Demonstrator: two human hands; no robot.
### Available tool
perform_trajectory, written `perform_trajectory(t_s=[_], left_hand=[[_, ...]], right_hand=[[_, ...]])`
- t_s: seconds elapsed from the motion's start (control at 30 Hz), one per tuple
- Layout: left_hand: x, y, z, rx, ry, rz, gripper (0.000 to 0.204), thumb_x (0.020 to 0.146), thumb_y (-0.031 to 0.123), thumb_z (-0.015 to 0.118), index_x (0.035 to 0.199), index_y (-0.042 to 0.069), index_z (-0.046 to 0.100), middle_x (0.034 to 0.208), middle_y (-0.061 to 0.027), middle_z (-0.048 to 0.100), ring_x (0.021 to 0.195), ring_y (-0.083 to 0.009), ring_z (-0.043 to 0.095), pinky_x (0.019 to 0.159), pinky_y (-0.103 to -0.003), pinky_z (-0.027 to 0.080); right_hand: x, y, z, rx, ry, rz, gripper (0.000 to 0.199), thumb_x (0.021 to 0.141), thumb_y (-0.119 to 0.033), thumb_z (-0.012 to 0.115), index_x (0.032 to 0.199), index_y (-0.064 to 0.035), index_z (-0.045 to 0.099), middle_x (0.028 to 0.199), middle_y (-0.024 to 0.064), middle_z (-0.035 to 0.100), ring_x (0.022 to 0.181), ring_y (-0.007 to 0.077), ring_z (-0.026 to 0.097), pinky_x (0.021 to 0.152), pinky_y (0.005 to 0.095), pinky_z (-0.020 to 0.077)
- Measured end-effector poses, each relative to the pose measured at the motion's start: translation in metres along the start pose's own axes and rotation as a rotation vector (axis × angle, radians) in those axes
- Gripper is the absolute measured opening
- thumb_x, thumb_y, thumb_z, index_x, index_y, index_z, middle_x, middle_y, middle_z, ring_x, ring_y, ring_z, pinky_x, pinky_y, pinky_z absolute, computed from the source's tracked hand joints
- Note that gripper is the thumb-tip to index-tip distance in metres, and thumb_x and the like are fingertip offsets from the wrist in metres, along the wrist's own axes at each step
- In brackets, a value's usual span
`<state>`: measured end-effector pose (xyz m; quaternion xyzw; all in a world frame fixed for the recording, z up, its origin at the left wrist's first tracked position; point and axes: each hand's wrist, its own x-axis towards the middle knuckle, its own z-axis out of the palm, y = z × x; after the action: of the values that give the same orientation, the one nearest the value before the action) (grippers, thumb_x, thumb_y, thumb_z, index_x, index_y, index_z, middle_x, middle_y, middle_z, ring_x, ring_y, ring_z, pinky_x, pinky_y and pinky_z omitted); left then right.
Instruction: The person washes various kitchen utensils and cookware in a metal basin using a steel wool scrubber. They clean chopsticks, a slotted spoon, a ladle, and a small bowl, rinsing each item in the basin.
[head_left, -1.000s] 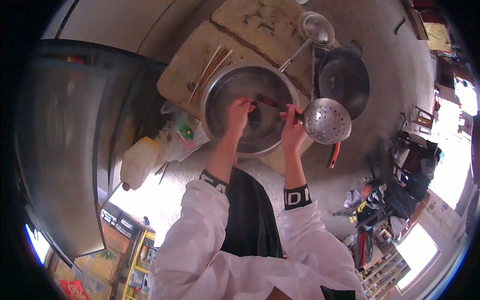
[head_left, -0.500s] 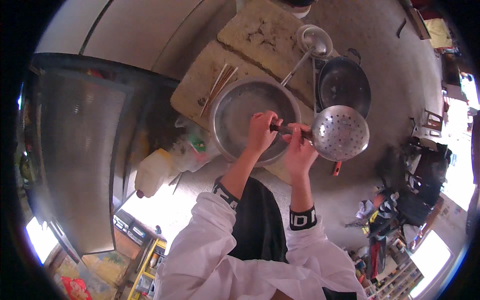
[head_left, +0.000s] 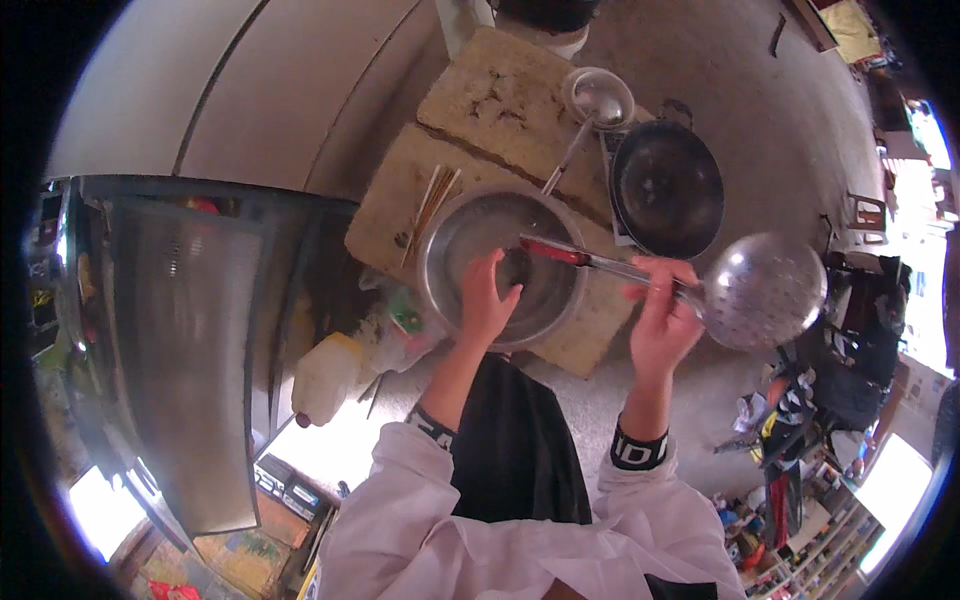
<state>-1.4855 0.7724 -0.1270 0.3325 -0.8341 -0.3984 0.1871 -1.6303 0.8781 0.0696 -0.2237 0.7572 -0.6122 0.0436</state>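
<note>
Here we see the perforated skimmer (head_left: 768, 290) gripped by the right hand (head_left: 664, 322), its handle (head_left: 552, 252) reaching over the metal basin (head_left: 447, 240); the left hand (head_left: 484, 302) (loosely spread) hovers there too. Stained slabs (head_left: 505, 100) lie beneath, grey floor (head_left: 765, 180) and a chair (head_left: 866, 213) beyond.

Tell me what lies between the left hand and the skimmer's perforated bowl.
In the head view, the right hand lies there, holding the skimmer's handle, whose red grip extends over the basin toward the left hand.

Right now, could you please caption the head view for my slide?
The right hand holds a skimmer, its red handle over a basin, near the open left hand.
</note>
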Motion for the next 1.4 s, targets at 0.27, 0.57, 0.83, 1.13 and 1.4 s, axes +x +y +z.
perform_trajectory(t_s=[0.27,0.57,0.83,1.13,1.4], left_hand=[[-0.001,0.002,-0.005,0.121,0.052,-0.053,0.081,0.066,0.012,0.072,0.134,0.002,0.030,0.133,-0.0164,0.038,0.123,-0.0350,0.036,0.103,-0.044,0.028],[0.040,-0.012,-0.040,0.183,-0.023,0.128,0.067,0.067,0.012,0.074,0.126,0.007,0.043,0.123,-0.0117,0.051,0.117,-0.0310,0.045,0.098,-0.041,0.036],[0.077,-0.051,-0.101,0.026,-0.239,-0.378,0.026,0.078,0.026,0.066,0.096,0.008,0.060,0.088,-0.0100,0.065,0.081,-0.0274,0.062,0.068,-0.038,0.047],[0.157,-0.129,-0.076,0.392,0.045,-0.457,0.035,0.084,0.035,0.060,0.081,0.001,0.054,0.076,-0.0163,0.059,0.071,-0.0341,0.057,0.063,-0.043,0.043],[0.151,-0.190,-0.053,0.360,0.035,-0.295,0.032,0.085,0.034,0.059,0.081,0.001,0.056,0.076,-0.0151,0.057,0.072,-0.0346,0.055,0.066,-0.043,0.043]], right_hand=[[-0.017,0.070,0.060,-0.144,-0.073,0.259,0.022,0.095,-0.014,0.043,0.087,0.0005,0.058,0.081,0.0066,0.060,0.060,0.0121,0.062,0.057,0.0246,0.0480],[0.001,0.089,0.096,-0.080,-0.097,0.429,0.024,0.094,-0.016,0.047,0.083,0.0021,0.058,0.078,0.0057,0.061,0.053,0.0124,0.060,0.050,0.0241,0.0467],[0.009,0.098,0.142,0.195,-0.341,0.502,0.022,0.090,-0.019,0.055,0.099,0.0010,0.059,0.093,0.0097,0.064,0.075,0.0178,0.063,0.063,0.0288,0.0499],[-0.034,0.130,0.122,-0.321,-0.543,0.327,0.018,0.082,-0.017,0.057,0.096,-0.0069,0.062,0.096,0.0139,0.061,0.086,0.0329,0.059,0.072,0.0386,0.0480],[-0.056,0.135,0.109,-0.247,-0.498,0.464,0.015,0.084,-0.018,0.056,0.089,-0.0057,0.061,0.090,0.0138,0.060,0.083,0.0345,0.058,0.071,0.0399,0.0475]])
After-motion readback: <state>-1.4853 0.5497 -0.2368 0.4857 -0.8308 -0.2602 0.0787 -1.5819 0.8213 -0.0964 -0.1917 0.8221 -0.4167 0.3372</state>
